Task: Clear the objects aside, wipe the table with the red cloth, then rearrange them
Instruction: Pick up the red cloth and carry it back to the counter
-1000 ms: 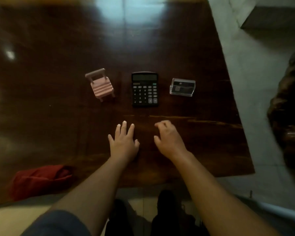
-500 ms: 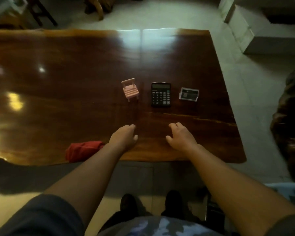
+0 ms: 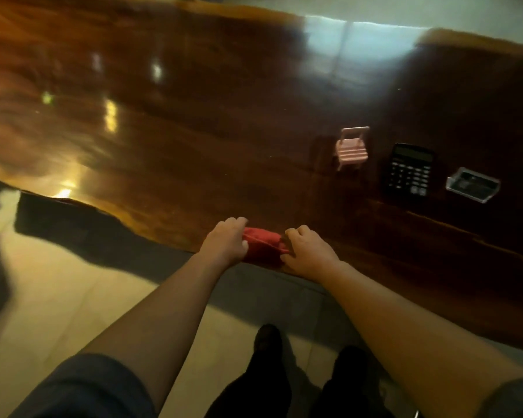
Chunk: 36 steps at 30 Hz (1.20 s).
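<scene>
A folded red cloth point(image 3: 264, 243) lies at the near edge of the dark glossy wooden table point(image 3: 194, 140). My left hand point(image 3: 225, 241) grips its left end and my right hand point(image 3: 310, 251) grips its right end, fingers curled on the fabric. To the right, in a row, stand a small pink toy chair point(image 3: 352, 147), a black calculator point(image 3: 410, 169) and a clear plastic card holder point(image 3: 472, 184).
The table's near edge is wavy and runs down to the right. Pale tiled floor point(image 3: 58, 297) lies below it, with my dark shoes point(image 3: 267, 342) near the bottom. Bright light reflections mark the tabletop at the left and top.
The view has swung left. Both hands moved from the bare table in front of the calculator over to the red cloth and closed on its two ends.
</scene>
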Motion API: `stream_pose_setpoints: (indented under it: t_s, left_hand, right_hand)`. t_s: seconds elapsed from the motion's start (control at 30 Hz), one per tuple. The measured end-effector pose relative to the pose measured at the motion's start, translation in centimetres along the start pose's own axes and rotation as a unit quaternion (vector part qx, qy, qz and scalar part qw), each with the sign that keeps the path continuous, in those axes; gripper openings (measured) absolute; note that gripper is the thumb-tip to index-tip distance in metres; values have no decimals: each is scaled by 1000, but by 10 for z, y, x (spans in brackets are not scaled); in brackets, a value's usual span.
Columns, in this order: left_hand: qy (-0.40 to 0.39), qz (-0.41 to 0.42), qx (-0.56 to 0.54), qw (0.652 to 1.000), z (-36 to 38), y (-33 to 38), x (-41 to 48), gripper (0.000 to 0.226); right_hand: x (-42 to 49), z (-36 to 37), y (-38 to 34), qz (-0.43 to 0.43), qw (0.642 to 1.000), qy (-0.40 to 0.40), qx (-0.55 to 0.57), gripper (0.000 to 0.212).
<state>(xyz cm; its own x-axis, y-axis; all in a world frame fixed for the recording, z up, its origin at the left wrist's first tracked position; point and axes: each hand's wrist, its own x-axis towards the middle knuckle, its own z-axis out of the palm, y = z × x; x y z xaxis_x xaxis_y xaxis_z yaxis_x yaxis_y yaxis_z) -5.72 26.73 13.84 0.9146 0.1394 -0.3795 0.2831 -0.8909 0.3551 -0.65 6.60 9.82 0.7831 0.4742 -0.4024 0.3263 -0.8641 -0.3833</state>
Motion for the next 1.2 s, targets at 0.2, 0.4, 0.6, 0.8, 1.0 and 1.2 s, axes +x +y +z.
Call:
stream_pose_setpoints:
  t_s: [0.2,0.4,0.6,0.8,1.0,1.2]
  left_hand:
    - [-78,39,18,996,28,-43,24,76]
    - [-4,33,57,998,64,-47,21,76]
    - [-11,54,60,997,79,-30,5,62]
    - [-81,136,45,986,83,24,9,49]
    - [-127,286,54,948,90,151,18,49]
    - [-138,442,105,880,114,297,-4,51]
  right_hand:
    - [38,42,-35,-12,1000,9,-25,80]
    - [34,73,-43,-2,997,53,-62,82]
    - [1,75,-33,7,996,62,-57,67]
    - [-50,57,7,90,994,65,12,59]
    - [-126,9,91,210,961,166,64,56]
    - [-230,-26,174,331,904,254,96,62]
